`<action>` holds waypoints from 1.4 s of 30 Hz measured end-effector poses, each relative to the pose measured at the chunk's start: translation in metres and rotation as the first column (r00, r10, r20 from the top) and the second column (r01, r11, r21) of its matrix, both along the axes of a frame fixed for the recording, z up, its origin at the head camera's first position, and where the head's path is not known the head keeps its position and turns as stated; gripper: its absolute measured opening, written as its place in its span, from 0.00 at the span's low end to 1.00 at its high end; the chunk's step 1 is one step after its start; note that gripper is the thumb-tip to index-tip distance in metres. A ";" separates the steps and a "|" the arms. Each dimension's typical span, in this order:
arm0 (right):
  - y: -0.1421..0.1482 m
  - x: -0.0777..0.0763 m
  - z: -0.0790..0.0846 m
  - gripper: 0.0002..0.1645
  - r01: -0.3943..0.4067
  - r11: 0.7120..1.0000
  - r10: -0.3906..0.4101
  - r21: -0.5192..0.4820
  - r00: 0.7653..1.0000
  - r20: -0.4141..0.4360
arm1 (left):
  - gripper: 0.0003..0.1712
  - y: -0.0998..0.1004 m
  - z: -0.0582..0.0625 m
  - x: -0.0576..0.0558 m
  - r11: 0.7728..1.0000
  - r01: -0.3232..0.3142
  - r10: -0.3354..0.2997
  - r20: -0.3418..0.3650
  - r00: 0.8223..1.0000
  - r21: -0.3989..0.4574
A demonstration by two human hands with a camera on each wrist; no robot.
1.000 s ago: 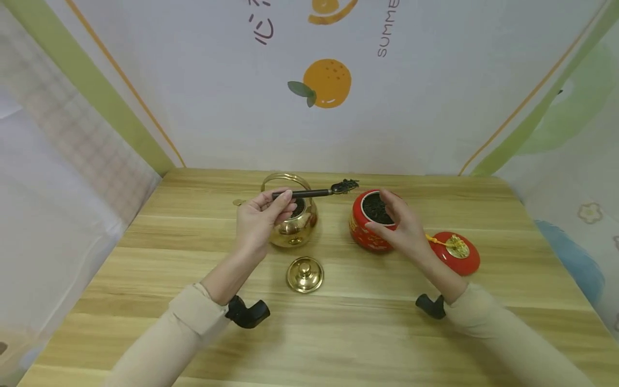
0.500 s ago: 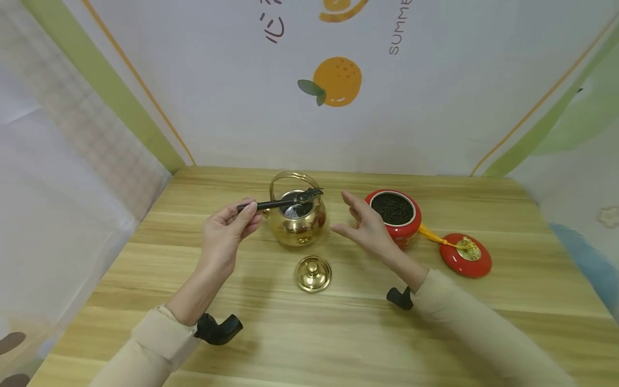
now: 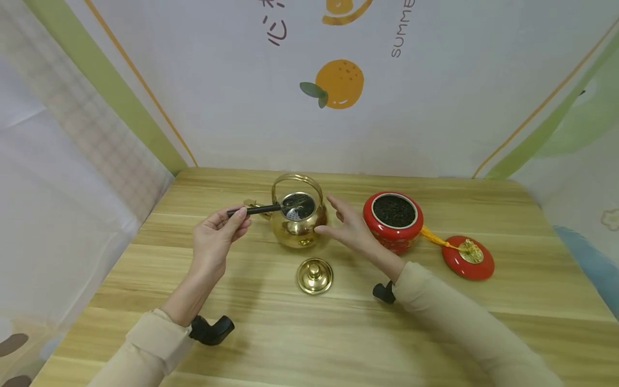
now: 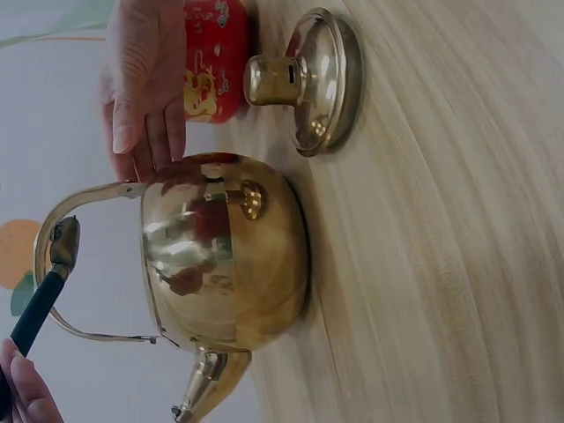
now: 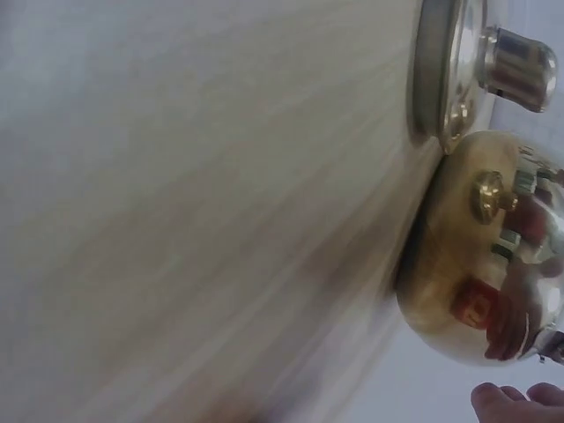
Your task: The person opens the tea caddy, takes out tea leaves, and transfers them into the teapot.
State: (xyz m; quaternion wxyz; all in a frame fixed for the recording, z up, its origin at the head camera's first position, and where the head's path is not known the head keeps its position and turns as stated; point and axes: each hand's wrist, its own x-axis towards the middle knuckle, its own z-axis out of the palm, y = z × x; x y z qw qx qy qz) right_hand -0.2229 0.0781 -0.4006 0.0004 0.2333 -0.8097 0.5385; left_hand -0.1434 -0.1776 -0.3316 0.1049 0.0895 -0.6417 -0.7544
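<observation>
My left hand (image 3: 215,231) pinches a tea scoop (image 3: 256,210) by its dark handle. The scoop's head lies over the round opening of the gold teapot (image 3: 296,232), and dark tea leaves show there against the perforated strainer. In the left wrist view the scoop head (image 4: 64,245) stands above the pot's mouth, framed by the arched handle. My right hand (image 3: 349,228) is beside the pot's right side, thumb and fingers spread and relaxed, holding nothing. Its fingertips come right up to the gold wall.
A red jar (image 3: 387,234) full of dark tea leaves stands open at the right. Its red lid (image 3: 456,263), with a yellow tassel, lies farther right. The teapot's gold lid (image 3: 314,276) rests on the wooden table (image 3: 309,344) in front of the pot.
My left hand has carried the leaf-laden scoop leftward and lowered its head over the teapot's opening. My right hand has moved left from the red jar to the teapot's right side.
</observation>
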 end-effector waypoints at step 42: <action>-0.015 -0.014 -0.009 0.43 -0.033 0.999 0.033 -0.004 0.999 0.006 | 0.15 0.004 -0.007 -0.023 0.909 -0.087 0.007 -0.195 0.981 -0.407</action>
